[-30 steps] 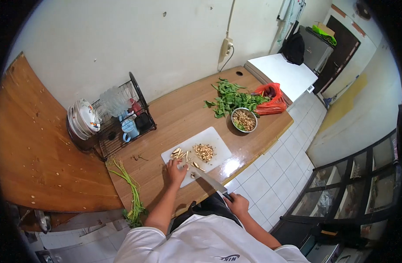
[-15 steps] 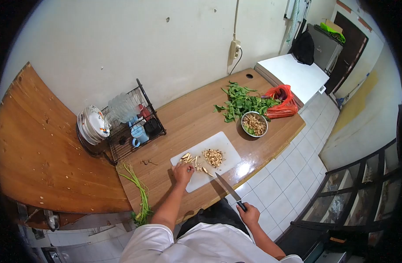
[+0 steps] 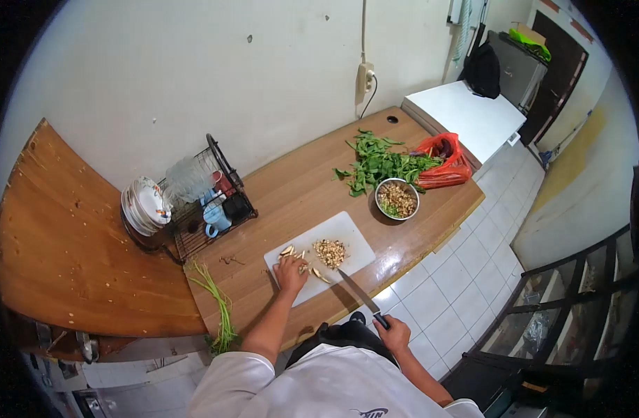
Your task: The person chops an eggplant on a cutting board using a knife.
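Note:
My right hand grips the black handle of a kitchen knife. Its blade slants up over the table's front edge, the tip near the diced pile. On a white cutting board, my left hand is closed over pale cut strips with dark edges; its fingertips are partly hidden. A few longer pieces lie just right of that hand. Beyond them is a heap of small diced bits. A metal bowl farther right holds similar diced bits and some green pieces.
Leafy greens and a red plastic bag with dark purple vegetables lie at the far right of the wooden table. At left stand a dish rack, stacked plates and a blue mug. Green stems lie near the left edge.
My left hand's fingers have moved slightly and now cover more of the strips. The knife tip has come closer to the diced heap. The head view has shifted a little.

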`<state>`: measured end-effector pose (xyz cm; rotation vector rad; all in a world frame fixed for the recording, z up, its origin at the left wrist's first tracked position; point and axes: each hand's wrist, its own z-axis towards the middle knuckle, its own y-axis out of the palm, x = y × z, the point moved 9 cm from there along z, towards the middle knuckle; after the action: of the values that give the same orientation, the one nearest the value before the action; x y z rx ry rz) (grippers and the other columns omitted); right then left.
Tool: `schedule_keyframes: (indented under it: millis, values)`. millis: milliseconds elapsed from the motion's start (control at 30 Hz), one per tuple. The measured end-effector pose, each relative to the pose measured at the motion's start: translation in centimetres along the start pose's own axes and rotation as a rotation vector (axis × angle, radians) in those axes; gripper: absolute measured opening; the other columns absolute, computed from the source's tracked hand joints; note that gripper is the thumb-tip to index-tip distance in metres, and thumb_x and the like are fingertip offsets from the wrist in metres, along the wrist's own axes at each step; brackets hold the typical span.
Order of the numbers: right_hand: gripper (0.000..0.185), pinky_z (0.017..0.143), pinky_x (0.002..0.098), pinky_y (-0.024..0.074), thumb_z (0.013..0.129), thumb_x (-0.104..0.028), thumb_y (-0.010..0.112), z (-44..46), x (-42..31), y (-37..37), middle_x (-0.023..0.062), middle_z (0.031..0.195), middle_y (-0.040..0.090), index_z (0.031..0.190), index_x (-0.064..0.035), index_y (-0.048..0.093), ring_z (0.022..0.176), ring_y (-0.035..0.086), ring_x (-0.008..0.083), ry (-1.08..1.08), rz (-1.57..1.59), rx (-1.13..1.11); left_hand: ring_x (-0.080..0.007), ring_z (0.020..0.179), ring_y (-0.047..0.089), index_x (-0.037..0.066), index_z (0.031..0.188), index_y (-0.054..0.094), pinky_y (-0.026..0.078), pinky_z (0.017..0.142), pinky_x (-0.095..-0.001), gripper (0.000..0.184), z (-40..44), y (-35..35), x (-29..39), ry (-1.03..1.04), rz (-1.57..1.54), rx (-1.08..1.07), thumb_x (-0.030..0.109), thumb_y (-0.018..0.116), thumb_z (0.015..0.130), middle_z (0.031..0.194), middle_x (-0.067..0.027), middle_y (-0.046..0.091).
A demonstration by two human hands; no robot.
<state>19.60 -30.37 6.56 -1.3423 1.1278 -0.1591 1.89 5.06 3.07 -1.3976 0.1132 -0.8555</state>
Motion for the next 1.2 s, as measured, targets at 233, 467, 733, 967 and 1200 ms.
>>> schedule_keyframes:
  millis: [233, 467, 733, 967, 1200]
  values:
    - [0.037, 0.059, 0.0452, 0.0506, 0.088, -0.05, 0.073, 1.6, 2.5, -0.8, 0.0133, 0.069, 0.068, 0.089, -0.0132, 0.075, 0.065, 0.068, 0.0355, 0.03, 0.03, -0.006, -0.0235, 0.116, 0.053, 0.026, 0.096, 0.079, 0.033, 0.099, -0.0471, 0.026, -0.8, 1.6, 0.9, -0.075, 0.092, -0.109, 0.03, 0.086, 0.071, 0.106, 0.0012, 0.064]
    - [0.037, 0.06, 0.0461, 0.051, 0.088, -0.05, 0.073, 3.3, 3.1, 0.3, 0.0151, 0.069, 0.068, 0.089, -0.013, 0.075, 0.067, 0.068, 0.0368, -0.115, -0.004, -0.122, -0.0253, 0.117, 0.051, 0.026, 0.097, 0.079, 0.035, 0.1, -0.046, 0.026, -5.2, -1.0, 0.1, -0.299, 0.0, -0.039, 0.032, 0.085, 0.073, 0.109, 0.0007, 0.062]
    - [0.036, 0.062, 0.0459, 0.0526, 0.087, -0.05, 0.073, 4.9, 2.6, 1.6, 0.014, 0.072, 0.069, 0.09, -0.014, 0.074, 0.069, 0.069, 0.0365, -0.132, -0.008, -0.228, -0.0243, 0.116, 0.053, 0.025, 0.097, 0.078, 0.033, 0.097, -0.0453, 0.027, -9.7, -1.9, 0.0, -0.361, 0.056, -0.013, 0.029, 0.084, 0.072, 0.111, 0.0, 0.061]
    - [0.037, 0.066, 0.0457, 0.0544, 0.088, -0.053, 0.071, 5.4, 0.4, 3.2, 0.0124, 0.077, 0.072, 0.093, -0.0168, 0.074, 0.075, 0.071, 0.035, -0.193, -0.025, -0.295, -0.0247, 0.117, 0.052, 0.026, 0.1, 0.078, 0.034, 0.098, -0.0466, 0.026, -10.6, -3.5, 1.1, -0.378, 0.033, 0.016, 0.029, 0.083, 0.075, 0.114, -0.0007, 0.061]
    - [0.037, 0.067, 0.0457, 0.0552, 0.088, -0.053, 0.071, 5.3, -0.5, 2.2, 0.0127, 0.078, 0.072, 0.096, -0.0165, 0.075, 0.076, 0.071, 0.0357, -0.199, 0.035, -0.296, -0.0252, 0.119, 0.051, 0.026, 0.1, 0.078, 0.034, 0.099, -0.0472, 0.025, -10.5, -2.7, 0.9, -0.346, 0.069, 0.035, 0.028, 0.082, 0.076, 0.113, -0.0017, 0.061]
